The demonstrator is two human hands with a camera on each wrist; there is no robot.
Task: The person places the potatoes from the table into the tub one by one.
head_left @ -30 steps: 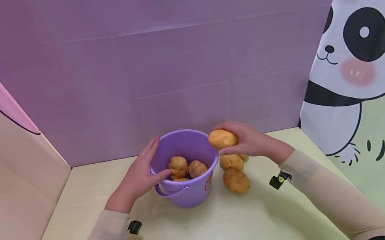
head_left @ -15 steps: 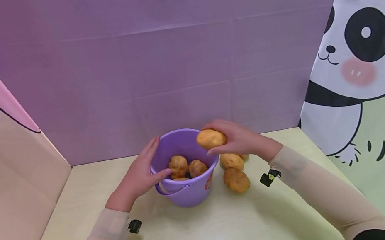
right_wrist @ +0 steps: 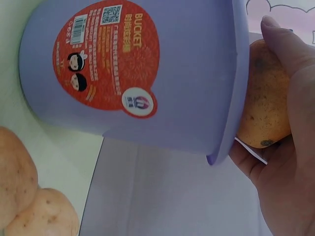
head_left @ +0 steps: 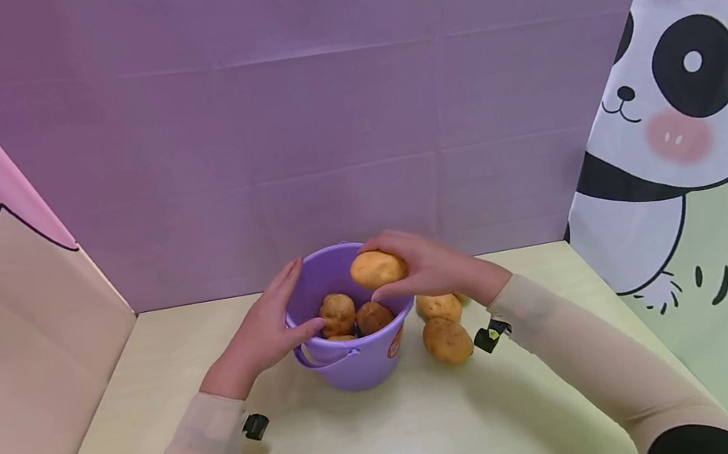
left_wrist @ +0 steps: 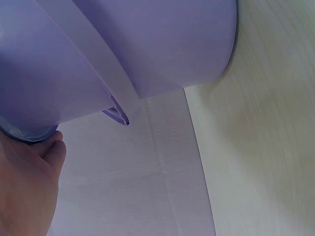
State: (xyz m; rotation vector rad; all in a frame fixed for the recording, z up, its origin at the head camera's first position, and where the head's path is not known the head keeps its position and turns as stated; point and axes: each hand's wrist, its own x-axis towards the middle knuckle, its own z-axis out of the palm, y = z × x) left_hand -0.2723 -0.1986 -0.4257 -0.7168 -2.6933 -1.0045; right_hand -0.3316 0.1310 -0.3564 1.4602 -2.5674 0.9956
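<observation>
A purple plastic bucket (head_left: 358, 368) stands upright on the table, its handle folded down at the front. My left hand (head_left: 259, 340) holds the left side of its rim, the thumb reaching over the opening. In my right hand (head_left: 428, 263) a yellow potato (head_left: 378, 268) is gripped between thumb and fingers, over the right part of the bucket's mouth. Seen from the right wrist, this potato (right_wrist: 266, 101) is just past the rim. Inside the bucket lie several potatoes, among them a lumpy one (head_left: 337, 313) and a browner one (head_left: 373, 318).
Right of the bucket, a large potato (head_left: 448, 341) lies on the pale wooden table (head_left: 384, 446), with another potato (head_left: 439, 308) behind it and one more partly hidden. A purple wall (head_left: 333, 121) rises at the table's back edge, and a panda-printed side panel (head_left: 727, 217) stands at right.
My right hand has moved left with its potato, from beside the bucket's right rim to over the opening. The left hand and the bucket have stayed in place.
</observation>
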